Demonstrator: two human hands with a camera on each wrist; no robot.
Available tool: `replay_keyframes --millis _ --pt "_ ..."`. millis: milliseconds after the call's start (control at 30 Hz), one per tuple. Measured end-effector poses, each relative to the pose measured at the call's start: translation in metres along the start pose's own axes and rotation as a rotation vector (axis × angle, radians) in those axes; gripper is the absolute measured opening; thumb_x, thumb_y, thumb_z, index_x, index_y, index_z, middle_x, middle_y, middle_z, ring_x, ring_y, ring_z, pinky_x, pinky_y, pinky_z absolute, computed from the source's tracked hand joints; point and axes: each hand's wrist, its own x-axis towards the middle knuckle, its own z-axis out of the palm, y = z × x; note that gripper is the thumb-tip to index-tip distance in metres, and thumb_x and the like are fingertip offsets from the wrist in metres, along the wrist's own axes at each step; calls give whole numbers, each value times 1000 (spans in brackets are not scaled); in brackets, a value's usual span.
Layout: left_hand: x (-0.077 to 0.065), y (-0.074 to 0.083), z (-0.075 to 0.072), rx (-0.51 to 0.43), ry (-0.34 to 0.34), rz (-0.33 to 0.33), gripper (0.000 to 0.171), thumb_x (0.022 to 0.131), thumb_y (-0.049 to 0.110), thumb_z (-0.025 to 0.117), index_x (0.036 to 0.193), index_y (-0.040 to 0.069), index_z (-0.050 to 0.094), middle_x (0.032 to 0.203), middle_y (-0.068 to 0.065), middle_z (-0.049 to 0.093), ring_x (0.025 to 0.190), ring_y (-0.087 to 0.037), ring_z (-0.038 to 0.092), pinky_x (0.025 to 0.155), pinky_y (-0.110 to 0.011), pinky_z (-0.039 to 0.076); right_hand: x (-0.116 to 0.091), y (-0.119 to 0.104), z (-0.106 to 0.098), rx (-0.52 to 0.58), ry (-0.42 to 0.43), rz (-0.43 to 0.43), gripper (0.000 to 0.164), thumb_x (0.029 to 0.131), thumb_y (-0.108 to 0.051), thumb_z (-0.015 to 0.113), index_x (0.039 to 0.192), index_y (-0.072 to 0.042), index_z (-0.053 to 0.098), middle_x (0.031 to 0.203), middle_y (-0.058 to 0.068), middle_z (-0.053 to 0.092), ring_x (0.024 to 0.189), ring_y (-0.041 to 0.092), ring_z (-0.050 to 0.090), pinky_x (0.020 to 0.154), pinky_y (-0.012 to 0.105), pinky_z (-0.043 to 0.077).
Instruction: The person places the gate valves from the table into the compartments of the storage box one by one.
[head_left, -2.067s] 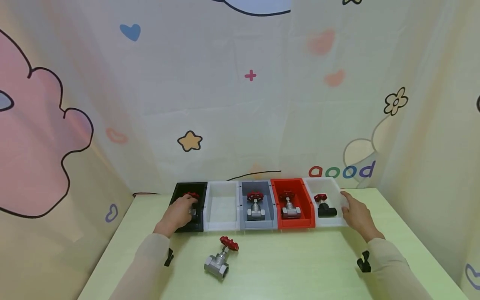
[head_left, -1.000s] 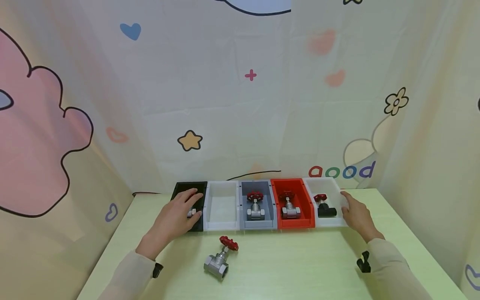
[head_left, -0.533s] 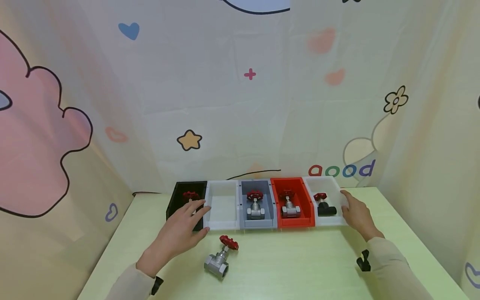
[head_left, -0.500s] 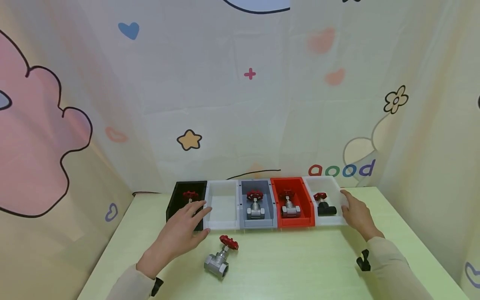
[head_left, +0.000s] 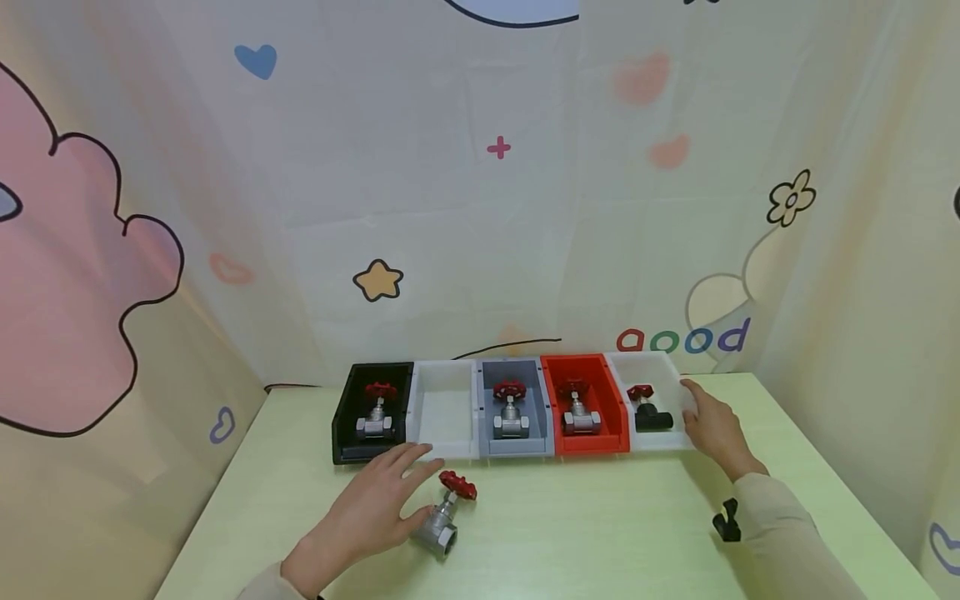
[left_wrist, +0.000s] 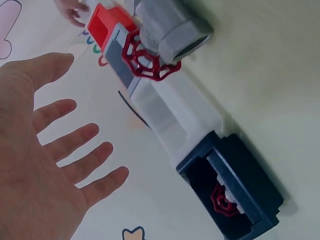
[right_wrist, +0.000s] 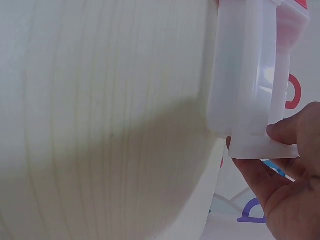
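Observation:
My left hand (head_left: 375,512) hovers over the table with spread fingers, beside a loose metal gate valve (head_left: 444,537) with a red handwheel. In the head view its thumb covers part of the valve body; the left wrist view shows a gap between palm and valve (left_wrist: 175,30). At the right end of the bin row, my right hand (head_left: 717,429) pinches the side wall of a white bin (right_wrist: 250,145) between thumb and fingers. That bin holds a black-bodied valve (head_left: 652,419) with a red handwheel.
Left of that bin, a red bin (head_left: 626,440) and a grey bin (head_left: 486,446) each hold a metal valve. Another white bin (head_left: 444,417) has nothing visible inside. The black bin (head_left: 342,442) at the left end holds a valve (head_left: 375,425). A printed curtain (head_left: 480,208) hangs behind.
My left hand has let go of the valve in the black bin, then moved right and toward me to the loose valve. My right hand has stayed on the white bin.

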Motion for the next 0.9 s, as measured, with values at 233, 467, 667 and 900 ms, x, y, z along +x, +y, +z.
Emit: replay_keyframes --millis 233,467,667,900 --pt "-4 8 15 -3 -73 46 61 87 40 70 143 29 49 146 -4 49 132 -30 49 103 -51 46 0 2 1 -1 0 -5 57 96 -6 50 149 2 32 137 39 46 118 56 50 93 67 44" --pt "-9 17 28 -24 -177 74 64 85 41 73 144 32 49 150 -3 45 132 -30 47 103 -51 46 1 1 2 -5 5 -5 57 95 -6 50 149 2 32 138 39 46 119 56 50 93 66 44" --pt "-12 19 34 -35 -232 102 64 85 43 72 143 31 49 150 1 47 134 -26 47 104 -50 45 0 0 1 -2 -5 12 57 96 -5 51 149 2 31 139 38 44 121 57 48 95 67 42" --pt "-10 18 42 -77 -305 62 57 85 42 73 139 33 53 146 6 51 130 -24 49 102 -48 47 0 1 2 -2 -2 9 57 96 -5 51 149 2 31 139 39 44 121 57 48 95 67 43"
